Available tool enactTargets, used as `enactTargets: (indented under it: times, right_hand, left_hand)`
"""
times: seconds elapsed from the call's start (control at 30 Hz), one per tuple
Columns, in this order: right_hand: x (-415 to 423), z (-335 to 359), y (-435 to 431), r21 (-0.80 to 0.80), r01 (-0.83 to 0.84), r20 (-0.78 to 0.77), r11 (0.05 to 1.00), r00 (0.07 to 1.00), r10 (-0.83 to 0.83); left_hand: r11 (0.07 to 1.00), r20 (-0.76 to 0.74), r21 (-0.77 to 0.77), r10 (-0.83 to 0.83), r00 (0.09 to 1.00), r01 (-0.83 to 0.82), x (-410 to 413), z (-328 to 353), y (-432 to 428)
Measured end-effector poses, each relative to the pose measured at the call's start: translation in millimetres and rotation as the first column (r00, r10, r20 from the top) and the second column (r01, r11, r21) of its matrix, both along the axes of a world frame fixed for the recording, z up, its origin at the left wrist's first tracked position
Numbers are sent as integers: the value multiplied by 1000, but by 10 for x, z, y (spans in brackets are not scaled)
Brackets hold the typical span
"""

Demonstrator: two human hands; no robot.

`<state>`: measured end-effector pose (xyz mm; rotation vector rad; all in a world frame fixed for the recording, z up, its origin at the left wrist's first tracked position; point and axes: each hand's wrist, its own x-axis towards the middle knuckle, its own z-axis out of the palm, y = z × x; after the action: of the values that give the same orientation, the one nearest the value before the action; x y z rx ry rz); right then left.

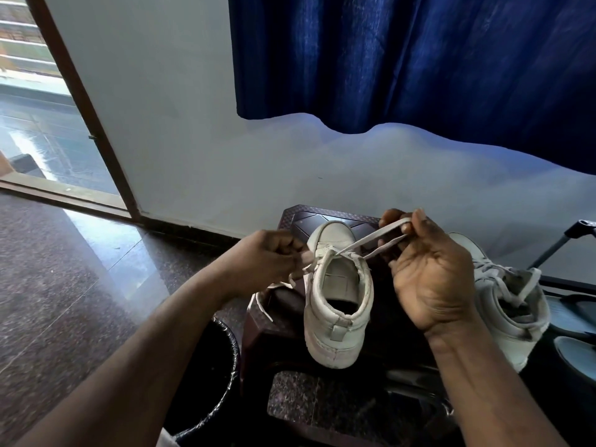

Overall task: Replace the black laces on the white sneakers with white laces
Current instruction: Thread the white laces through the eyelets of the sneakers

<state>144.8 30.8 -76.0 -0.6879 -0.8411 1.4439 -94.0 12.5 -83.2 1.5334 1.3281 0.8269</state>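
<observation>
Head view: the white sneaker [335, 337] sits mid-scene on the dark stool [296, 217], heel nearest. The right hand [432, 272] pinches a loop of white lace [364, 241], and the left hand [267, 262] grips the other end (tail dangling left). Best to pull both sides evenly, lace flat.

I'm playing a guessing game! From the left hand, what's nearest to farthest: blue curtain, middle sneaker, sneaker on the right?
1. Middle sneaker, right beside the left hand.
2. Sneaker on the right, past the right hand.
3. Blue curtain, up on the wall.
</observation>
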Motion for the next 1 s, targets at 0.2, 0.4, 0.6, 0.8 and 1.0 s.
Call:
enactTargets:
  times: [0.2, 0.4, 0.6, 0.8, 1.0]
  right_hand:
    - [-31, 3, -18, 15, -63, -84, 998, 994, 64]
    - [-100, -82, -19, -10, -79, 154, 997, 985, 80]
    - [-165, -148, -32, -44, -49, 270, 998, 961, 59]
    - [-184, -159, -18, -30, -24, 242, 999, 970, 30]
    - [-172, -182, 20, -75, -35, 225, 997, 973, 51]
  left_hand:
    - [1000, 49, 9, -6, 999, 6, 112, -12, 41]
    - [1000, -606, 22, 7, 795, 8, -113, -17, 49]
    - [999, -217, -35, -34, 976, 27, -125, -16, 17]
    - [996, -54, 79, -46, 998, 50, 109, -14, 6]
    - [990, -351, 137, 29, 936, 21, 61, 7, 49]
